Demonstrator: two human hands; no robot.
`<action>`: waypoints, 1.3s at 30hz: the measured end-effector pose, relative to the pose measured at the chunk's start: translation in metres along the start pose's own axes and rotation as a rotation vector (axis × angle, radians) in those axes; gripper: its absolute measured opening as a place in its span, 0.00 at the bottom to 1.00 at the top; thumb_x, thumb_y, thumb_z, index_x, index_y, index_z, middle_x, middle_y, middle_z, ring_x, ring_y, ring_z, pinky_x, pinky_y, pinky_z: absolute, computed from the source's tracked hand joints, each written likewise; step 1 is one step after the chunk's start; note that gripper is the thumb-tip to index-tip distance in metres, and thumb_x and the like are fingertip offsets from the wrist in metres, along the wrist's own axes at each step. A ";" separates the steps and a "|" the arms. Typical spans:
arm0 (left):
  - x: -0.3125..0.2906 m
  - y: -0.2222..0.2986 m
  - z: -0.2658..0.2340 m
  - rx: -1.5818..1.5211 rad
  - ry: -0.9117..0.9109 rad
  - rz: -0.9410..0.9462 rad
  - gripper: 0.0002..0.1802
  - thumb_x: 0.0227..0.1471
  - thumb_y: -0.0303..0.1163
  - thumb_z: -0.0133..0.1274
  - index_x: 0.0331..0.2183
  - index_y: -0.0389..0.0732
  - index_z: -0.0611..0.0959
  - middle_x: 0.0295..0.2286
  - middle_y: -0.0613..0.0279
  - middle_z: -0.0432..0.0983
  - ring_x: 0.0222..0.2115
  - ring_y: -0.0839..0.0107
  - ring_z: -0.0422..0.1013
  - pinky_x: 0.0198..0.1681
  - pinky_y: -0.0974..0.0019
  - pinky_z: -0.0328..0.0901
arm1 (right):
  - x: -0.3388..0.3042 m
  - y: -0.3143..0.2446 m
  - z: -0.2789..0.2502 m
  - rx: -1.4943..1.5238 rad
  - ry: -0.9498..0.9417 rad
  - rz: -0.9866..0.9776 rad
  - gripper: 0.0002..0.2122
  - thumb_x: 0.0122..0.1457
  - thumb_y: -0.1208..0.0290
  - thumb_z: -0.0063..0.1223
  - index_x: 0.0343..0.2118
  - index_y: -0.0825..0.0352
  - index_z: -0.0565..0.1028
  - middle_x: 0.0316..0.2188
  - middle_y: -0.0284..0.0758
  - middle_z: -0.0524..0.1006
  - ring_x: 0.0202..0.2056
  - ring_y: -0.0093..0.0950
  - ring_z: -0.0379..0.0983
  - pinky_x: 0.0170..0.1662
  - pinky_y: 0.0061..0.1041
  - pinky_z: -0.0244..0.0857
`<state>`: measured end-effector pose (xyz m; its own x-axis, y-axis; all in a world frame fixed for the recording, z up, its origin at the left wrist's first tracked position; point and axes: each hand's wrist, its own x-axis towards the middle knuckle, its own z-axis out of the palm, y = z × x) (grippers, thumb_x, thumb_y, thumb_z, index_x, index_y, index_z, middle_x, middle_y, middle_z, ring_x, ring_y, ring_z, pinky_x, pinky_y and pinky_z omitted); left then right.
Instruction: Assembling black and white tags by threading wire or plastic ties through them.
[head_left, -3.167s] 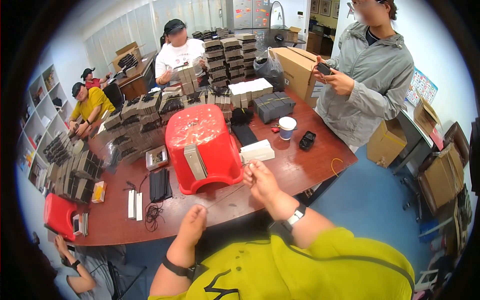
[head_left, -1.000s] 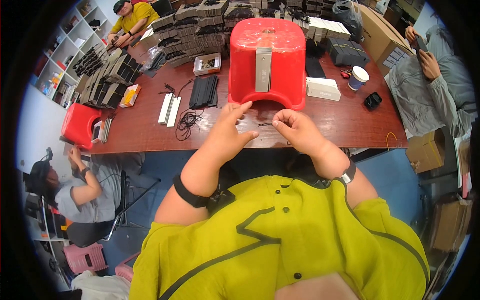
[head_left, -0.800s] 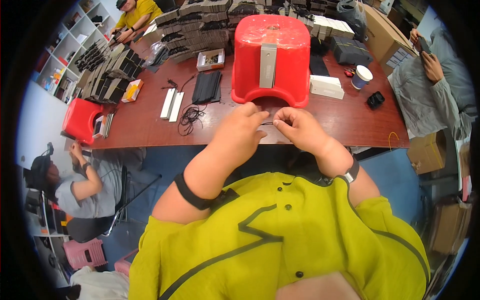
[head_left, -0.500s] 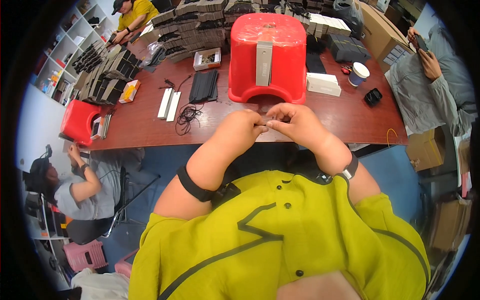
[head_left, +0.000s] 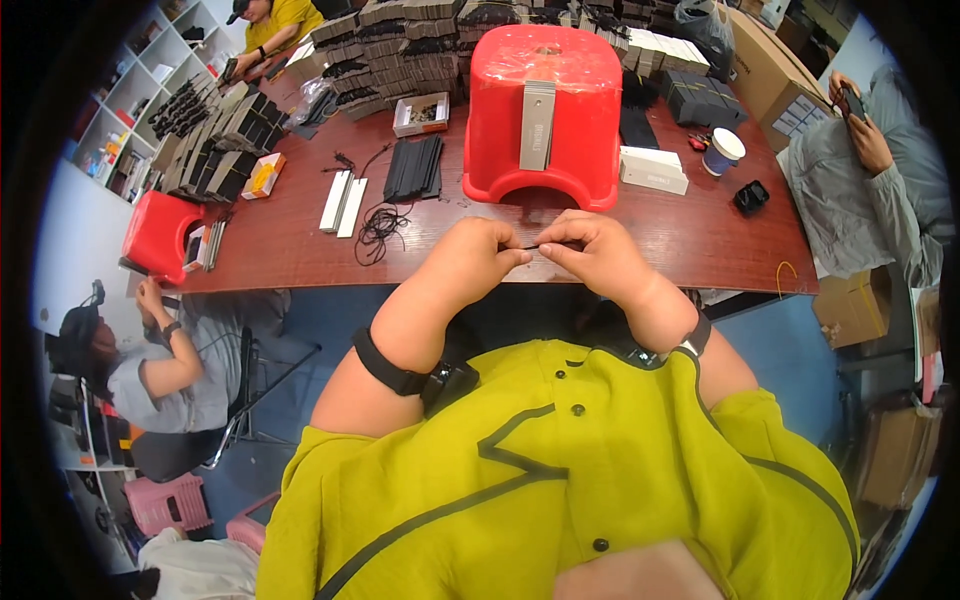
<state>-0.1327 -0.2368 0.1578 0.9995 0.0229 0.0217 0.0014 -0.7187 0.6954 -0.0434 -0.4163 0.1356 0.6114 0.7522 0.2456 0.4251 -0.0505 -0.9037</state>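
Near the table's front edge, my left hand is closed in a pinch on one end of a short, thin black cord. The fingers of my right hand pinch its other end, so the cord spans the small gap between my fingertips. Just beyond my hands stands an upturned red plastic stool. A stack of grey-white printed strips leans upright against its near side. To the left lie a tangle of black cords, white strips and a pile of black strips.
A white box, a paper cup and a small black case are on the right. Stacked grey bundles line the back. People sit at the left, far left and right.
The fingers of my right hand have come down into a firmer pinch, and the black cord now shows between my hands. The view has shifted slightly.
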 end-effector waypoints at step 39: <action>-0.001 -0.005 0.053 -1.391 0.280 0.177 0.05 0.51 0.22 0.51 0.32 0.33 0.80 0.30 0.59 0.76 0.31 0.70 0.72 0.37 0.69 0.67 | -0.003 0.001 0.032 0.932 0.245 -0.017 0.03 0.54 0.79 0.52 0.31 0.71 0.75 0.28 0.30 0.74 0.30 0.17 0.68 0.33 0.15 0.62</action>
<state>-0.1322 -0.2702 0.1161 0.9439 0.2580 0.2061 -0.3159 0.5235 0.7913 -0.0660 -0.3970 0.1224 0.7776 0.5845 0.2319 -0.2013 0.5808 -0.7888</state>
